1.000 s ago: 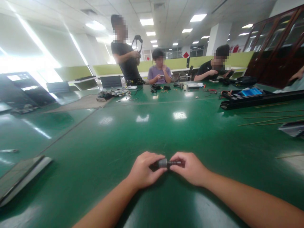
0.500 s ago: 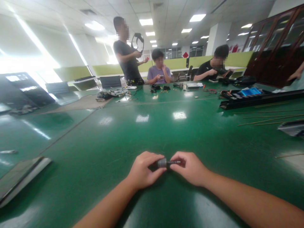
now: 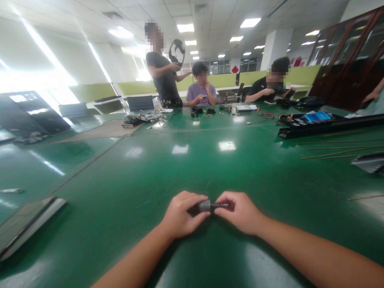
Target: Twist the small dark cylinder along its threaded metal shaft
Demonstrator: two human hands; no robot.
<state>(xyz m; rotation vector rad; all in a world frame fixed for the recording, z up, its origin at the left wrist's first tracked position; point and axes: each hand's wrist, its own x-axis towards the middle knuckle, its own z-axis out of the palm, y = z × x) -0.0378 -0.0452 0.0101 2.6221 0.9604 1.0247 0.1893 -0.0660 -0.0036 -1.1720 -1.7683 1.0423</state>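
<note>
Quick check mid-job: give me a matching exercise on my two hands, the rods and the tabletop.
1. left hand
2. right hand
3. thin rods
4. tabletop

A. glossy green
B. at the held object's thin shaft
C. near the picture's right edge
D. around the held object's thick grey part

Pairs: 1-D; 2-B; 3-C; 4-A

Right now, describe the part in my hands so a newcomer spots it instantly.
Start with the green table; at its near side, between the left hand and the right hand, is a small part. A thin, dark shaft runs from its grey cylinder toward the right hand. Only it is held by both these hands.
</note>
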